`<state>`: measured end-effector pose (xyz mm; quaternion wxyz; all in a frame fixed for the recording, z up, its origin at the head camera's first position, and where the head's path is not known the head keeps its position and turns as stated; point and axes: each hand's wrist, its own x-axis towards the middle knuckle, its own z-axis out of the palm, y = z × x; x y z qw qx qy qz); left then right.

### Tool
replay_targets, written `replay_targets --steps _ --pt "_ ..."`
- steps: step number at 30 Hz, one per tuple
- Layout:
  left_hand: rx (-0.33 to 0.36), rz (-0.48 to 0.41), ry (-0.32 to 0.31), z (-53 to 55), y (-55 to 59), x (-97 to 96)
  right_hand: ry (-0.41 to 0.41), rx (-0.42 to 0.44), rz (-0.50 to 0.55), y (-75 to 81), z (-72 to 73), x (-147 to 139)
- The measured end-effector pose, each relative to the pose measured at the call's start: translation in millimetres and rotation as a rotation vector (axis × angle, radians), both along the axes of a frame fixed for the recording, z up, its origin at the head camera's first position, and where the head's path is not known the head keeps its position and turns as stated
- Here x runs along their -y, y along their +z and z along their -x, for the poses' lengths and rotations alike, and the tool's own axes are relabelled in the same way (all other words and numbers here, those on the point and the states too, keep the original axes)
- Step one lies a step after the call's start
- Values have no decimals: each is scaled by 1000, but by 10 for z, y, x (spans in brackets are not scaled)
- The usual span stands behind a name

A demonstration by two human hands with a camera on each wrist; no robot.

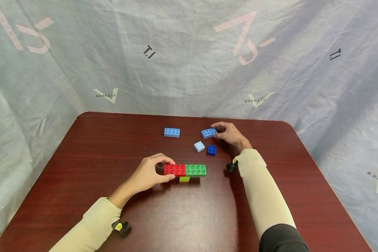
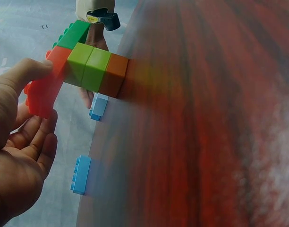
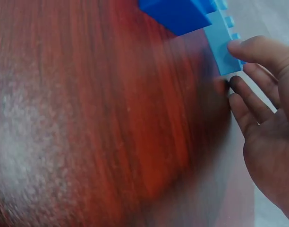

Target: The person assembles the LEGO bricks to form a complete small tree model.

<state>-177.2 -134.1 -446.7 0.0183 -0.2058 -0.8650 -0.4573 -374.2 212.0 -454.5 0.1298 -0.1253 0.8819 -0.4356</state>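
My left hand grips the left end of a red brick, thumb on the near side and fingers on the far side. Beside the red brick, a green brick extends to the right. Both rest on a short column, where lime green bricks stand over an orange brick on the table. Further back, my right hand pinches the right end of a light blue eight-stud brick. In the right wrist view the thumb lies against that brick's near side.
Another light blue eight-stud brick lies to the left at the back of the brown table. Between the hands are a pale blue four-stud brick and a dark blue one. A grey printed cloth hangs behind the table.
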Motion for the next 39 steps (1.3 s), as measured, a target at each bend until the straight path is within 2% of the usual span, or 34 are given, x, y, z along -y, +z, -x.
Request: replay_targets --steps 10,19,30,39 --pt "1 0 -1 5 -5 6 -6 -22 -70 -45 -13 24" --pt "-3 -7 -4 10 -1 1 -48 -30 -3 -5 -105 -38" --pt "9 -5 10 -6 -8 7 95 -181 15 164 -401 -4" --pt "14 -2 11 -10 -13 -18 161 -218 69 431 -801 122"
